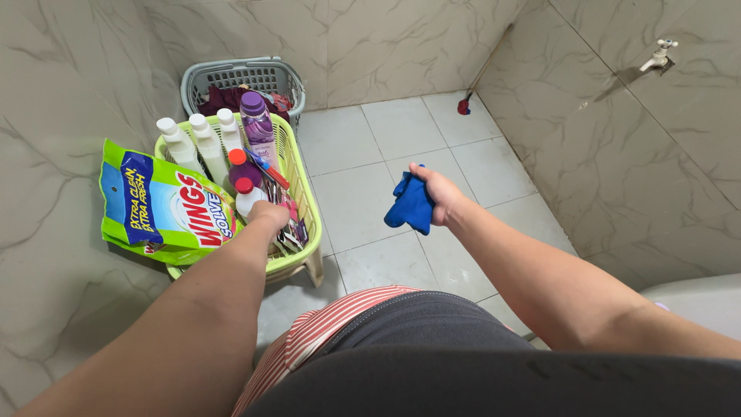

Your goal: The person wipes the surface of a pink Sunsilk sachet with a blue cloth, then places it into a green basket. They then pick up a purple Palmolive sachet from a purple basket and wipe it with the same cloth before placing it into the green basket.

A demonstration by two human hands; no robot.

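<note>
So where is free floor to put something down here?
Bare floor tiles lie between the green basket and the right wall, below the right hand with the blue cloth. The green basket, where the left hand reaches, is crowded with bottles.

- Your left hand [268, 214] reached down into the lime-green plastic basket [302, 202], among small sachets beside a red-capped white bottle [247, 197].
- Your right hand [437, 193] gripped a bunched blue cloth [411, 205] above the pale tiled floor [363, 154].
- A green and blue detergent pouch [158, 205] leaned on the basket's left rim.
- A grey plastic laundry basket [245, 77] stood behind, in the corner.
</note>
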